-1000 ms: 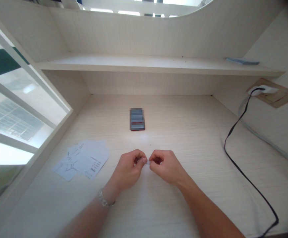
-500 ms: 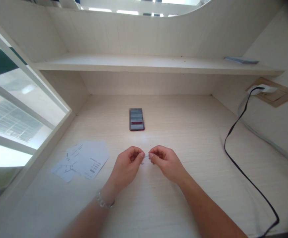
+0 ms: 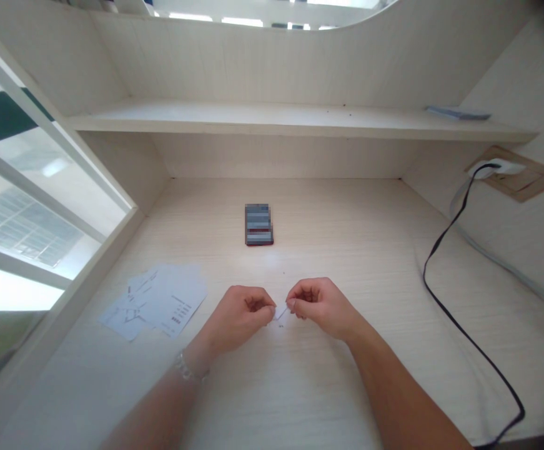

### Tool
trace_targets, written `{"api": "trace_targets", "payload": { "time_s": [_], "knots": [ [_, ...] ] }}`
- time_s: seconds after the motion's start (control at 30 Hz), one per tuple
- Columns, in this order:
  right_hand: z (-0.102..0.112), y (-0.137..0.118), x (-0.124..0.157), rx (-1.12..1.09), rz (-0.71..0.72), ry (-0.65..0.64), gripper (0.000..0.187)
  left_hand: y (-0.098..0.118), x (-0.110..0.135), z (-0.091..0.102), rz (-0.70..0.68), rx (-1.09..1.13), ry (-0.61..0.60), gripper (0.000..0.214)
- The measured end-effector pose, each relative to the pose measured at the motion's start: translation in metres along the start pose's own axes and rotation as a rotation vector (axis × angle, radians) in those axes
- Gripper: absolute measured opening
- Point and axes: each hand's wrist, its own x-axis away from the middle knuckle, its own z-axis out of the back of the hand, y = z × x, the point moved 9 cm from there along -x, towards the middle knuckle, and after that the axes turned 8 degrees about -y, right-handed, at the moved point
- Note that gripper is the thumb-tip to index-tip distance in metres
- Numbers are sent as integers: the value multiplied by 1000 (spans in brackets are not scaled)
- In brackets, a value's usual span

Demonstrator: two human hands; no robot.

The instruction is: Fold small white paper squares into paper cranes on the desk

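Just above the desk, a small white piece, apparently paper (image 3: 280, 311), spans the gap between my two hands. My left hand (image 3: 243, 315), with a bracelet (image 3: 190, 367) on its wrist, pinches one side of it between thumb and fingers. Thumb and forefinger of my right hand (image 3: 321, 306) are closed on its other side. Most of the piece is hidden by the fingertips, and its exact kind is too small to make out. Tiny dark marks show below it.
Printed white paper sheets (image 3: 159, 300) lie overlapping at the left. A phone-like dark object (image 3: 259, 225), its face pixelated, lies beyond my hands. A black cable (image 3: 463, 328) runs down the right side from a wall socket (image 3: 518, 174). A shelf (image 3: 272, 119) crosses the back.
My left hand has come down slightly, and my right hand has moved a little to the right. More of the white piece shows between the fingertips, now slanted.
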Motion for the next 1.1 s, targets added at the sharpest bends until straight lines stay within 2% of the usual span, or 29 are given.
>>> {"api": "trace_targets", "payload": {
  "time_s": [0.13,0.2,0.3,0.4,0.6,0.7,0.8,0.93,1.0,1.1],
  "knots": [
    [21,0,3,-42,16,105,10,-10,1,11,28,25,45,15],
    [30,0,5,-57,8,147,10,-13,1,15,26,112,83,14],
    [26,0,3,-75,2,95,11,-8,-2,9,-28,301,85,23],
    [17,0,-1,-103,24,70,13,-3,-4,-3,-58,349,65,29],
    [16,0,-6,-221,112,205,24,-9,-5,-2,-28,365,156,26],
    [16,-2,-6,-255,164,262,21,-12,-5,2,-5,366,195,26],
    [13,-6,-4,-164,177,314,22,-13,-4,7,13,381,250,26],
    [3,-12,0,-1,147,345,32,-15,0,16,50,310,350,25],
    [0,-15,2,76,137,362,33,-17,1,16,65,308,362,24],
    [-2,-18,3,131,141,383,27,-22,-1,12,86,427,353,25]
  ]
}}
